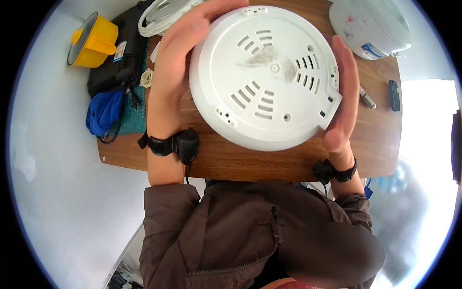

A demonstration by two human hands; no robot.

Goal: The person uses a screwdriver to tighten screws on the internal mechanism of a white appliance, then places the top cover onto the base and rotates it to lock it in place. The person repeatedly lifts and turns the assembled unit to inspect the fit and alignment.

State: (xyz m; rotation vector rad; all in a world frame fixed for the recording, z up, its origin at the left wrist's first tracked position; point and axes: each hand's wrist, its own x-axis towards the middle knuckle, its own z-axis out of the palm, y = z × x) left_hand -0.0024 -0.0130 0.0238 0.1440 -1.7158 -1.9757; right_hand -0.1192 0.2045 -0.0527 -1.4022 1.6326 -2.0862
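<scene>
Between my two hands is a white round appliance (pixel 262 98), raised over the table with its vented underside facing up. That underside has groups of slots, screw holes, grey smudges around the centre and a squared tab at its lower right edge. My left hand (pixel 180 45) is wrapped around the upper left side, with part of its fingers beyond the rim. Against the right side, my right hand (pixel 347 91) presses with its palm and fingers. The appliance's other face is hidden. Black straps with small boxes sit on both wrists.
The wooden table (pixel 231 164) holds a yellow pot (pixel 101 41), black case (pixel 106 77), blue cloth (pixel 105 111), green mat (pixel 133 121) and small cream ring (pixel 147 78) at left. A white coiled part (pixel 150 26) lies behind. Rightward are a whitish container (pixel 370 24), slim grey tool (pixel 368 98) and dark oblong item (pixel 394 95).
</scene>
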